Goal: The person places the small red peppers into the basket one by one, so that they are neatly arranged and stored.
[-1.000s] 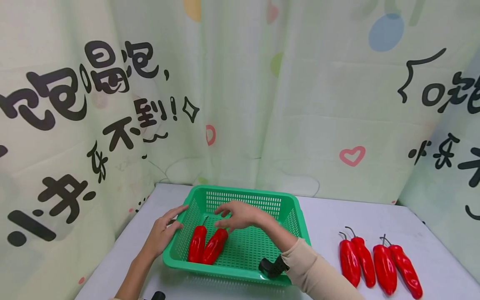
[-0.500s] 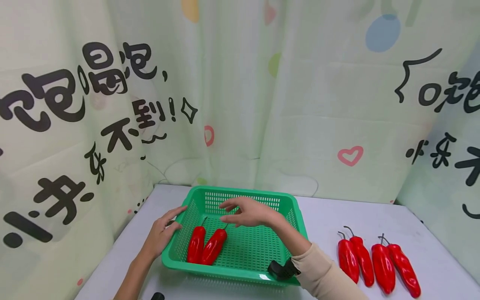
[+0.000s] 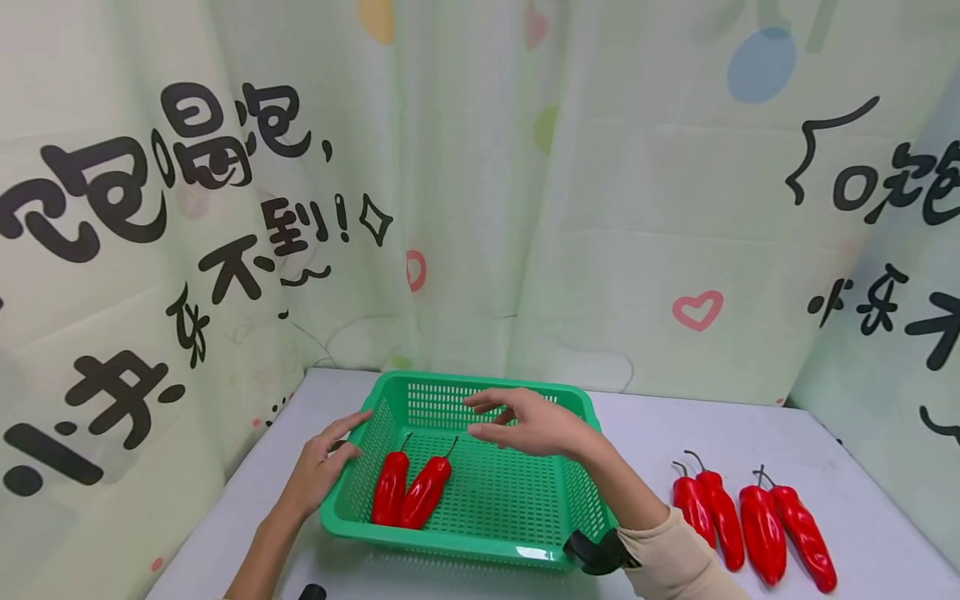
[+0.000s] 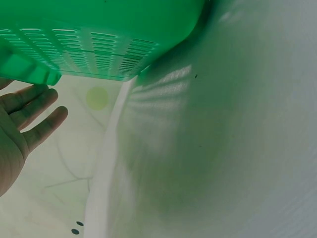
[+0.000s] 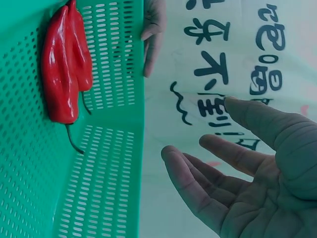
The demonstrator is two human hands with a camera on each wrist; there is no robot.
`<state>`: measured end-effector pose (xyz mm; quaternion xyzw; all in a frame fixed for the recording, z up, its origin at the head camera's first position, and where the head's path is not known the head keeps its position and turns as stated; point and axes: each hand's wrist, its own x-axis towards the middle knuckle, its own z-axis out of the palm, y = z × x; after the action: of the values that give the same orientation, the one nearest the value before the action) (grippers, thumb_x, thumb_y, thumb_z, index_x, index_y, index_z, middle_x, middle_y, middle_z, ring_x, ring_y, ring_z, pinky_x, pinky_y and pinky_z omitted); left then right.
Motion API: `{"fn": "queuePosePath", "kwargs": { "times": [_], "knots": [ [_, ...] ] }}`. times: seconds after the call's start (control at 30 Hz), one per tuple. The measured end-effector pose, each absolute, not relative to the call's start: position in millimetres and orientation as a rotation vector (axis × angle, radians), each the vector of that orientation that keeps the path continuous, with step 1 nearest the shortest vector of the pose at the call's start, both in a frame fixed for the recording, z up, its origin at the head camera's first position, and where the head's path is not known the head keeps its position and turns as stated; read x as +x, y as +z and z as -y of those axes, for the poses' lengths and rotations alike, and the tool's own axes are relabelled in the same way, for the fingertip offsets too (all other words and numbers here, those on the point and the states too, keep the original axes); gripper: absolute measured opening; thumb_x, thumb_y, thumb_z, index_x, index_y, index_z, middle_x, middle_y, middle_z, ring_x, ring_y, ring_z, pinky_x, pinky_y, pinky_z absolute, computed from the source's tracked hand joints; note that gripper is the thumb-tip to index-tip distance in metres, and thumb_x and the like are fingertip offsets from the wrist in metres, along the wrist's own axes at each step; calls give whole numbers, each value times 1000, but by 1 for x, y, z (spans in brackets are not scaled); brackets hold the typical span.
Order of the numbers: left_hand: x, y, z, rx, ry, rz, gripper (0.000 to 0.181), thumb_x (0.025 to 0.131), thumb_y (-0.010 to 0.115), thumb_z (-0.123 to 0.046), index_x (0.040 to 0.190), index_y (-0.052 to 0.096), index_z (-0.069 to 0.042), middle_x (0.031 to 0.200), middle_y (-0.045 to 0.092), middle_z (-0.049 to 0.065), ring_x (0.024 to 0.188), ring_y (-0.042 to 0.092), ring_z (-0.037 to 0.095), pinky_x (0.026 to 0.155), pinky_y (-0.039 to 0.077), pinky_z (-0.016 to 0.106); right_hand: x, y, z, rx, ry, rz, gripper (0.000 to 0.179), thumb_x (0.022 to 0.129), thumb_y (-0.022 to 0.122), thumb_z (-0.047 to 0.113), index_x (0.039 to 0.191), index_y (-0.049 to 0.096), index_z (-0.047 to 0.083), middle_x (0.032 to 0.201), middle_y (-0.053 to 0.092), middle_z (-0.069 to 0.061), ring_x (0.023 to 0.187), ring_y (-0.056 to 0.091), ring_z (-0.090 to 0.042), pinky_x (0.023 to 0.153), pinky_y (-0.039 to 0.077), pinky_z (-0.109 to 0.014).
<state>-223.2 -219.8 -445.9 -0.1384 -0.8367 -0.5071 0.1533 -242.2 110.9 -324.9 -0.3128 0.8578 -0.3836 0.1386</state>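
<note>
A green plastic basket with slotted walls stands on the table. Two red chili peppers lie side by side at its left end, stems pointing to the back. My left hand is at the basket's left rim; in the left wrist view its fingers are straight, with fingertips right at the underside of the rim. Above the middle of the basket hovers my right hand, holding nothing. Its fingers and thumb are spread apart and relaxed in the right wrist view, well away from the peppers.
To the right of the basket, several more red chili peppers lie on the white table in a loose row. A pale printed curtain closes off the back and sides. A black wrist device overlaps the basket's front right corner.
My right hand has risen away from the right-hand pepper in the basket and moved to the right, uncovering its stem. The left hand has stayed at the rim.
</note>
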Motion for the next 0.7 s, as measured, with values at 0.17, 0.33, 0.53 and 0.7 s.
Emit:
{"fn": "queuePosePath", "kwargs": {
  "times": [0.17, 0.33, 0.53, 0.7],
  "knots": [
    [-223, -445, 219, -378, -1469, 2410, 46, 95, 52, -2, 141, 60, -2, 147, 55, 22, 116, 62, 35, 81, 54, 32, -236, -320, -123, -891, -1121, -2524, 48, 100, 66, 35, 142, 59, 13, 141, 61, -5, 113, 66, -23, 84, 57, -35],
    [-223, -444, 220, -362, -1484, 2413, 46, 96, 52, -4, 141, 60, -2, 147, 55, 22, 111, 65, 33, 80, 54, 31, -230, -316, -132, -921, -1099, -2580, 49, 100, 65, 36, 143, 59, 13, 143, 61, -5, 117, 66, -24, 90, 55, -37],
    [-223, -443, 219, -349, -1502, 2420, 47, 95, 51, -4, 141, 60, -3, 147, 55, 22, 109, 66, 32, 78, 54, 30, -225, -314, -141, -950, -1114, -2586, 50, 100, 64, 35, 144, 57, 12, 143, 61, -8, 116, 66, -24, 94, 55, -42],
    [-222, -444, 219, -338, -1503, 2422, 47, 95, 51, -4, 141, 60, -3, 147, 55, 21, 108, 65, 31, 78, 53, 29, -221, -316, -147, -919, -1130, -2600, 52, 100, 65, 37, 146, 56, 15, 143, 60, -6, 115, 67, -21, 96, 54, -43]
  ]
}}
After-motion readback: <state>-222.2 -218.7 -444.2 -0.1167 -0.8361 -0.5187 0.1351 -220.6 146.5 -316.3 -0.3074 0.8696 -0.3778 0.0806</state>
